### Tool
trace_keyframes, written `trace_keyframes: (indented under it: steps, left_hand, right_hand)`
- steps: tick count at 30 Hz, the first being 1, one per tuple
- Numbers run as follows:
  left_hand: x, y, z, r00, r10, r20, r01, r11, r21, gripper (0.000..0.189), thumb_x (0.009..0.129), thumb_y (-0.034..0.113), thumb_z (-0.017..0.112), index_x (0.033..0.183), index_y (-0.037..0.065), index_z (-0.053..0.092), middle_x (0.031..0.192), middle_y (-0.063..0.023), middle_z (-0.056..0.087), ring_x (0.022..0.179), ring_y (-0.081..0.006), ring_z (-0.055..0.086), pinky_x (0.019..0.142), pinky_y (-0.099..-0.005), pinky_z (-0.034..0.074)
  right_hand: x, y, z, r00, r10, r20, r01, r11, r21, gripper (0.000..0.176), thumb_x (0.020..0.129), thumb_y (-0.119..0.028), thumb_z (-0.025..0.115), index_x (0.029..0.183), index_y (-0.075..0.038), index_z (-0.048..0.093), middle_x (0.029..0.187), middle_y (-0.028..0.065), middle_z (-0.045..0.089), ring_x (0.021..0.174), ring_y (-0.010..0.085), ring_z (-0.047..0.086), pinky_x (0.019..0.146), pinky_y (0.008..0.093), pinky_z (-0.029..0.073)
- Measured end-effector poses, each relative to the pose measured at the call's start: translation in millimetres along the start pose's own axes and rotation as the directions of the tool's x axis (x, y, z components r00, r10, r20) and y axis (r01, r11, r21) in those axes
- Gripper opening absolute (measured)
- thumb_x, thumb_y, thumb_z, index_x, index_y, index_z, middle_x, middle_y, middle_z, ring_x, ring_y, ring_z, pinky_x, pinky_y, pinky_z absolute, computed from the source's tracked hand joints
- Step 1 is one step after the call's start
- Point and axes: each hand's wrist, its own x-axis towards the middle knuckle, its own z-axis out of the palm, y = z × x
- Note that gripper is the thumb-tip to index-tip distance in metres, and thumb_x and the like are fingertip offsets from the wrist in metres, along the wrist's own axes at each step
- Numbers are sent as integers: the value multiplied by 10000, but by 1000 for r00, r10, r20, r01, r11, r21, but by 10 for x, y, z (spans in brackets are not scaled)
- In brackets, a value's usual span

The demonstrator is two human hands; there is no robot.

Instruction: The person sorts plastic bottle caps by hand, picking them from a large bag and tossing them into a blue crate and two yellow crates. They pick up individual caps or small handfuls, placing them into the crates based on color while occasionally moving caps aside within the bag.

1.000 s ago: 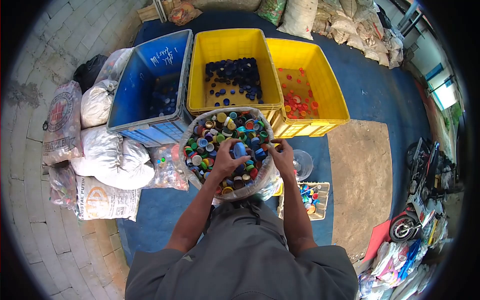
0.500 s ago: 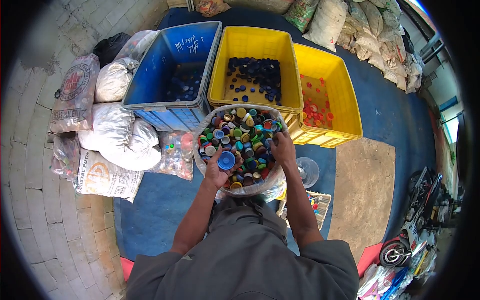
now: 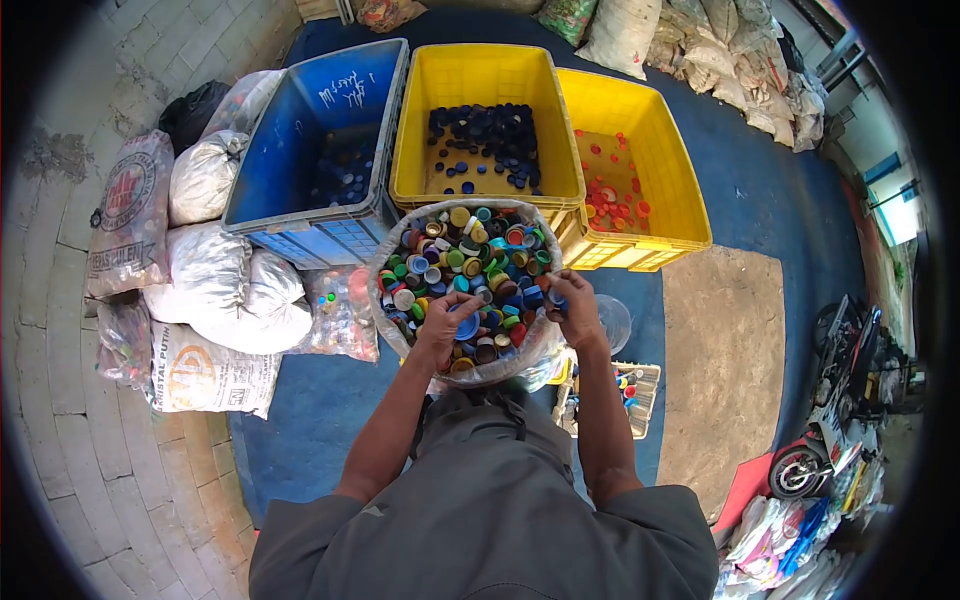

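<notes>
A round sack (image 3: 378, 300) full of mixed plastic bottle caps (image 3: 470, 262) stands right in front of me. My left hand (image 3: 440, 328) is closed on a wide blue cap (image 3: 466, 324) over the near left part of the pile. At the sack's right rim, my right hand (image 3: 576, 310) has its fingers pinched around a small bluish bottle cap (image 3: 555, 297), partly hidden by the fingers.
Beyond the sack stand a blue crate (image 3: 300, 215) with blue caps, a yellow crate (image 3: 487, 75) with dark blue caps, and another yellow crate (image 3: 640, 110) with red caps. Filled sacks (image 3: 215, 365) lie left. A clear round container (image 3: 614, 323) and small basket (image 3: 640, 425) sit right.
My right hand has drawn back from the pile to the sack's right rim. My left hand has turned, tilting the blue cap inward. The whole view has shifted slightly.
</notes>
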Motion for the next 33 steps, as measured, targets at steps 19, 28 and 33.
trace_keyframes:
  steps: [19, 28, 33]
  left_hand:
    - [236, -32, 722, 946, 322, -31, 21, 35, 999, 467, 757, 460, 732, 944, 32, 723, 1060, -181, 587, 980, -336, 607, 823, -441, 512]
    - [115, 171, 130, 989, 37, -143, -18, 992, 129, 310, 894, 386, 625, 936, 80, 649, 847, -24, 662, 723, -167, 657, 557, -301, 532]
    - [-8, 147, -88, 996, -44, -82, 8, 921, -390, 298, 916, 351, 557, 1004, 74, 623, 864, -35, 663, 774, -192, 677, 581, -359, 566]
  right_hand:
    - [84, 57, -64, 951, -304, -64, 66, 399, -915, 251, 787, -286, 678, 971, -126, 733, 834, 138, 694, 774, 311, 668, 726, 374, 524]
    - [63, -131, 346, 955, -249, -159, -156, 29, -987, 211, 781, -249, 658, 883, -76, 722, 875, 173, 699, 857, 354, 681, 745, 448, 537]
    - [237, 5, 353, 976, -158, -151, -169, -113, -979, 338, 769, -375, 724, 945, -87, 703, 949, 160, 698, 902, 344, 676, 762, 434, 541]
